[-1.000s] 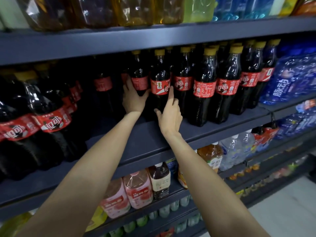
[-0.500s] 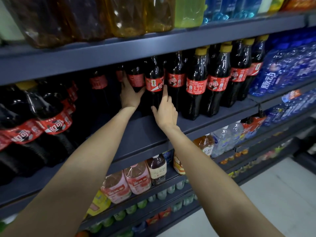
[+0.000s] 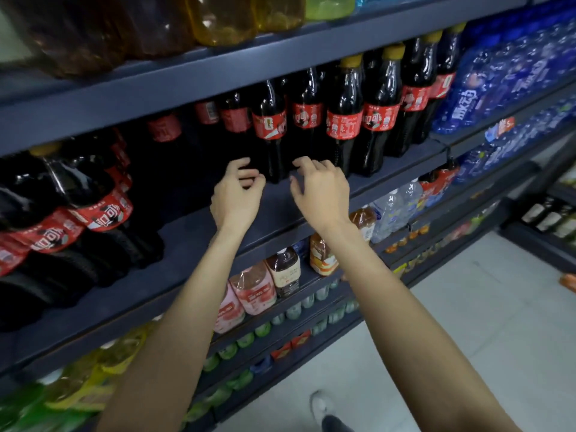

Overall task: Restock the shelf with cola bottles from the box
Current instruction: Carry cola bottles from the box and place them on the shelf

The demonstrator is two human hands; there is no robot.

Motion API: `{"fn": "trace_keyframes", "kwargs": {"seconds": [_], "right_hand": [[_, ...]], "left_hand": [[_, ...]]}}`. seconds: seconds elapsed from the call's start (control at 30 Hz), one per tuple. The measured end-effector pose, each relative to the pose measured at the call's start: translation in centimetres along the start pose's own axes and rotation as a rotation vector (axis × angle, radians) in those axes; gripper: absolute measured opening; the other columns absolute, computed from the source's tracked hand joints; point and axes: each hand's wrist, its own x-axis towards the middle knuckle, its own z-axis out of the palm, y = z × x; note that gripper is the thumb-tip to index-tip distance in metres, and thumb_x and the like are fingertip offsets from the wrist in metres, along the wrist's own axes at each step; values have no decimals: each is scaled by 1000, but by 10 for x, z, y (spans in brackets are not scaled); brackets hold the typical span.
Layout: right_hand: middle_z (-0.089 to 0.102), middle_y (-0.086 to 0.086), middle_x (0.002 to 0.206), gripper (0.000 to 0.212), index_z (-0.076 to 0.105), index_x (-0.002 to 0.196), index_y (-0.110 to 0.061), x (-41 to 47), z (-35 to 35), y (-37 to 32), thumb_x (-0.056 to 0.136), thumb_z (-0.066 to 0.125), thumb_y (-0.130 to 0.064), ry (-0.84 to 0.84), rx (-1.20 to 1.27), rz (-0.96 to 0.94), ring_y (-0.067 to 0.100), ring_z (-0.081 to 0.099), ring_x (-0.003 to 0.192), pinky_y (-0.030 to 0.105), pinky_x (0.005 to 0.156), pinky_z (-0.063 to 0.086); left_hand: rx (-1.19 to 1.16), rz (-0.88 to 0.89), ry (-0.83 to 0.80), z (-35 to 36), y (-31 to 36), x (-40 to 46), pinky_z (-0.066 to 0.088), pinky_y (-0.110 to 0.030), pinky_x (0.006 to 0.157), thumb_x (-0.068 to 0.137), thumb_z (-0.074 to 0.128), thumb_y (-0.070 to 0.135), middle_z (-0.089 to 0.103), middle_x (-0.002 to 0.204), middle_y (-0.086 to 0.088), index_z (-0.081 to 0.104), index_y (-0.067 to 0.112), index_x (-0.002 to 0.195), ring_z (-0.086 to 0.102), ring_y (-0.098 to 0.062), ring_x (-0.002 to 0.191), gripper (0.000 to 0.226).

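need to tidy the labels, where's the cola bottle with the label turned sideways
In the head view it stands mid-shelf, the cola bottle just above and between the left hand and right hand.

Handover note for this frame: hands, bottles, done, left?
Left hand: loosely curled, holding nothing, at the foot of the front cola bottle.
Right hand: fingers relaxed, empty, just right of that bottle.
Cola bottles stand upright in a row on the middle shelf; bare shelf space to the left of them.
The box is not in view.
Left: fetch more bottles, fill that space.
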Motion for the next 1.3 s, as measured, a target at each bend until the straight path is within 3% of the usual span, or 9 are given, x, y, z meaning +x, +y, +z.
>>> {"fn": "trace_keyframes", "kwargs": {"seconds": [0.13, 0.23, 0.33, 0.4, 0.57, 0.63, 0.83, 1.03, 1.3], "right_hand": [[68, 1, 81, 20, 67, 103, -12, -49, -43, 27, 87, 59, -20, 170, -48, -32, 22, 63, 75, 30, 61, 47], [70, 0, 96, 20, 68, 107, -10, -100, -87, 62, 92, 58, -17, 272, -11, -52, 17, 63, 84, 25, 73, 48], [68, 5, 105, 18, 66, 107, -5, -165, -131, 102, 91, 60, -11, 275, 54, 17, 18, 61, 94, 26, 83, 47], [68, 5, 105, 20, 63, 109, -8, -212, -157, 130, 90, 61, -11, 265, 78, 152, 18, 61, 97, 26, 85, 47], [61, -4, 115, 35, 56, 122, -17, -327, -215, 211, 89, 62, -24, 63, 91, 633, 15, 59, 104, 38, 86, 51], [56, -9, 119, 40, 52, 128, -20, -364, -244, 246, 89, 63, -24, 23, 138, 829, 11, 57, 105, 36, 87, 50], [61, -4, 119, 45, 49, 131, -19, -452, -337, 365, 89, 61, -26, -109, 176, 1243, 12, 58, 103, 34, 91, 48], [67, -1, 110, 36, 55, 124, -18, -519, -414, 476, 89, 59, -26, -240, 132, 1533, 16, 63, 94, 31, 84, 47], [67, -2, 113, 37, 55, 125, -19, -577, -522, 655, 89, 58, -29, -258, -5, 1667, 18, 63, 101, 31, 85, 47]], "left_hand": [[-148, 273, -59, 3, 14, -59, 52, -30, 88, 91, 58, 25, 68, 89, 18, 64, 27, 110, 62, 2, 88, 20], [-271, 567, -65, 21, 22, -104, 51, -26, 81, 95, 54, 19, 68, 88, 5, 65, 14, 108, 66, -10, 85, 18], [-341, 698, -121, 61, 25, -152, 51, -26, 74, 97, 50, 24, 66, 93, 7, 65, 15, 106, 64, -11, 83, 20], [-347, 667, -256, 96, 28, -183, 52, -27, 74, 96, 50, 25, 65, 96, 10, 64, 20, 105, 63, -9, 85, 18], [-218, 345, -740, 207, 47, -264, 53, -31, 79, 86, 55, 33, 67, 90, 12, 65, 23, 102, 64, -5, 84, 22], [-149, 217, -900, 256, 61, -298, 51, -30, 82, 86, 61, 25, 66, 88, 12, 62, 29, 100, 63, -6, 84, 15], [-65, -44, -1158, 390, 123, -404, 48, -29, 93, 87, 64, 18, 68, 93, 7, 63, 29, 98, 66, -16, 98, 16], [103, 18, -1359, 508, 196, -493, 39, -20, 89, 90, 59, 19, 60, 117, 4, 60, 19, 121, 55, -12, 110, 31], [88, 136, -1459, 696, 316, -581, 41, -19, 86, 89, 59, 10, 67, 111, -4, 64, 13, 114, 61, -14, 99, 26]]}}
